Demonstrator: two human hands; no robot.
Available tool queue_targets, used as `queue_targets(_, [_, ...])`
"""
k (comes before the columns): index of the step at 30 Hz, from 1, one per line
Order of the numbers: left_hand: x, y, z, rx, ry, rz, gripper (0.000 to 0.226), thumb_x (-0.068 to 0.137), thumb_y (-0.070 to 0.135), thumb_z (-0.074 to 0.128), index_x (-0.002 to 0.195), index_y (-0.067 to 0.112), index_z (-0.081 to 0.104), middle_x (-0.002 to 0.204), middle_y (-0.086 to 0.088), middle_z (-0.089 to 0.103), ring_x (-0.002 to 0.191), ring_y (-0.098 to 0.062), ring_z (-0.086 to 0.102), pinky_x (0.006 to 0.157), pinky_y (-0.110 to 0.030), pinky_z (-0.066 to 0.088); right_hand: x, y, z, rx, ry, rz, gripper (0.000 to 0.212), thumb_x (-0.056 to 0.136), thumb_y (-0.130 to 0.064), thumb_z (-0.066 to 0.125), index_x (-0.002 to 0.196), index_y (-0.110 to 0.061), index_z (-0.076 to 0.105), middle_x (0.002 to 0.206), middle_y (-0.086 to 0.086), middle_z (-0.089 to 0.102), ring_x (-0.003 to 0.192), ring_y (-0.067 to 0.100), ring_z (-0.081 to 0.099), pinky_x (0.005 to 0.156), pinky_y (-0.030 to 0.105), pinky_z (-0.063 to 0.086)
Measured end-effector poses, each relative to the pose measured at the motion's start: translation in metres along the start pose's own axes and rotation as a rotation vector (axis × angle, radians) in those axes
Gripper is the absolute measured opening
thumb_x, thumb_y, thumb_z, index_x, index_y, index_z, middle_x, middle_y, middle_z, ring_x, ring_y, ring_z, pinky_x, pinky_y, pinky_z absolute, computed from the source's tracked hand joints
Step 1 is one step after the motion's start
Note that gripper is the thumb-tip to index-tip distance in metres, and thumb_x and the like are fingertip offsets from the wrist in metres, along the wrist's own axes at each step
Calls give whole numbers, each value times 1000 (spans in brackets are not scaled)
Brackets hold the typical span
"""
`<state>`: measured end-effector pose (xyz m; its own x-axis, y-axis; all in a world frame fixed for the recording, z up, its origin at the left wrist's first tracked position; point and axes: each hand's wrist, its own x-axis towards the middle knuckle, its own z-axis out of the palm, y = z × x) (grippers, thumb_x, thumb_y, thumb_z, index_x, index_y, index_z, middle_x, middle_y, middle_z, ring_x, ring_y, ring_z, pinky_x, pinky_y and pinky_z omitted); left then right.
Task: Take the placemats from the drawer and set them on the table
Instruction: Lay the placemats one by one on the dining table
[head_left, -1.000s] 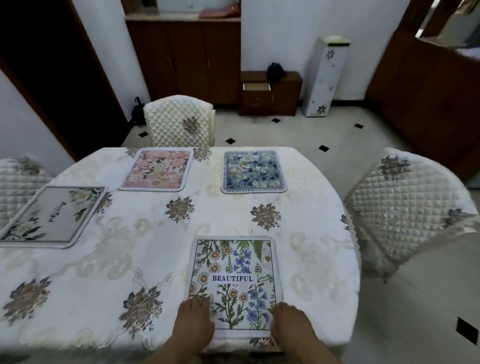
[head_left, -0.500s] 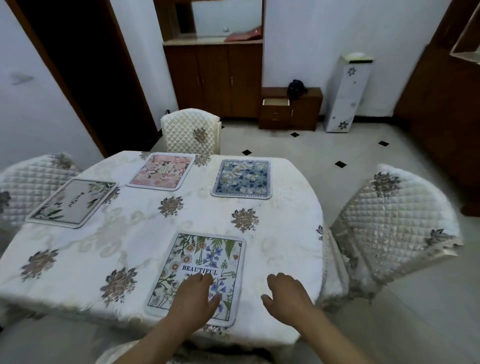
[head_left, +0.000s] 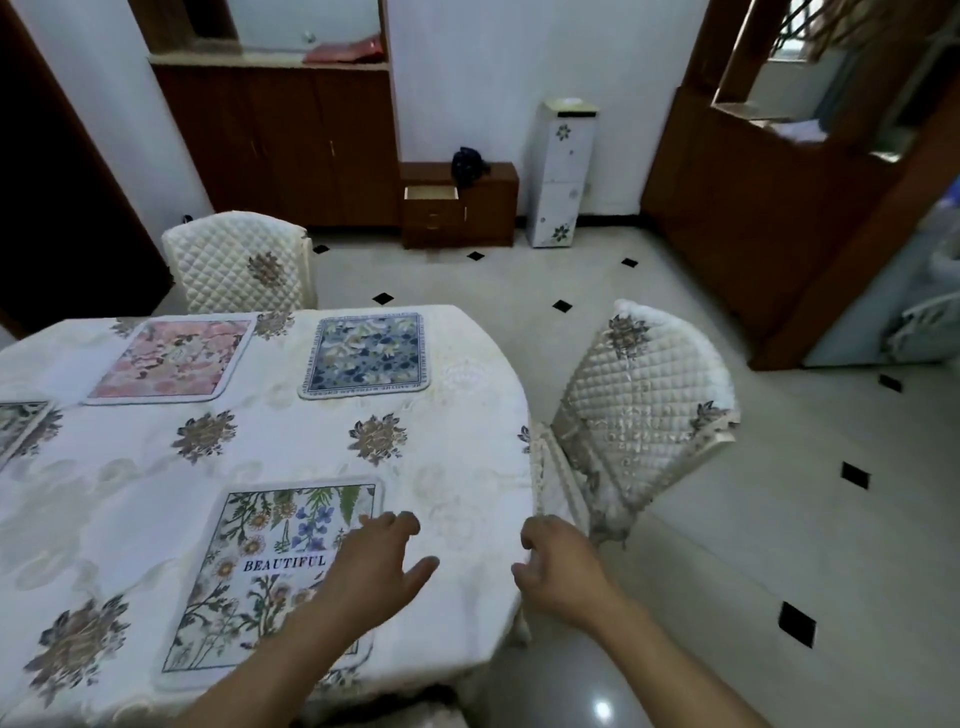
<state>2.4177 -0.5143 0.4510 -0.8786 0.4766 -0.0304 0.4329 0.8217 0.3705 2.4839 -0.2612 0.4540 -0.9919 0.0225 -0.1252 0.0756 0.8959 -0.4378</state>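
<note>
Several floral placemats lie flat on the white-clothed table (head_left: 467, 467). The nearest, marked BEAUTIFUL (head_left: 260, 571), is at the front edge. A blue one (head_left: 369, 356) and a pink one (head_left: 171, 358) lie at the far side, and a grey one (head_left: 18, 423) is cut off at the left. My left hand (head_left: 374, 564) hovers over the right edge of the BEAUTIFUL placemat, fingers apart, holding nothing. My right hand (head_left: 558, 566) floats past the table's right edge, fingers loosely curled and empty. Across the room the small cabinet's drawer (head_left: 431, 193) stands pulled out.
Quilted chairs stand at the table's right (head_left: 639, 405) and far side (head_left: 239, 260). A white floral cabinet (head_left: 563, 171) stands by the back wall beside the low wooden cabinet (head_left: 483, 208). Tiled floor (head_left: 675, 571) stretches to the right. A wooden partition (head_left: 769, 208) stands at the far right.
Both hands have lifted off the BEAUTIFUL placemat and shifted right. The view has swung right, so the table sits further left in frame.
</note>
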Motion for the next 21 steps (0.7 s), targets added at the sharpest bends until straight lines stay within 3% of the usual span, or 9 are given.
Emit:
queue_targets(5, [36,65,9,19,-9,93,47,84,61,51,116,26,52,106,4,62,96,-18,58,82,-34,44,-6,52,-35,46,63,25,19,72,-44,49,79,-27,44,81,-3,52,72,16,49,60,31,41])
queue_targets(8, [72,110,19,134,5,111,48,85,60,48,119,26,51,107,3,61,96,-20,58,84,-35,43,-2,93,-63,-57,105,49,26,78,-43,51,91,-20,52,93,3,56,83,23,54,71,35,48])
queue_targets(12, [125,186,41,271,8,120,46,85,58,46,115,24,52,103,1,60,95,-23,57,85,-38,40,3,159,-107,-164,104,53,35,82,-42,48,105,-17,54,104,9,59,94,29,56,79,36,46])
queue_targets(16, [173,271,67,335,25,132,37,87,55,46,105,23,52,100,1,61,96,-25,57,86,-39,38,4,240,-164,-249,90,46,33,84,-41,47,106,-16,50,106,12,56,99,33,53,81,38,41])
queue_targets(21, [228,355,90,336,-7,152,41,89,57,43,112,24,52,106,-1,60,100,-25,56,90,-39,41,18,321,-220,-303,130,46,30,83,-35,47,106,-16,52,109,11,57,101,31,52,83,39,40])
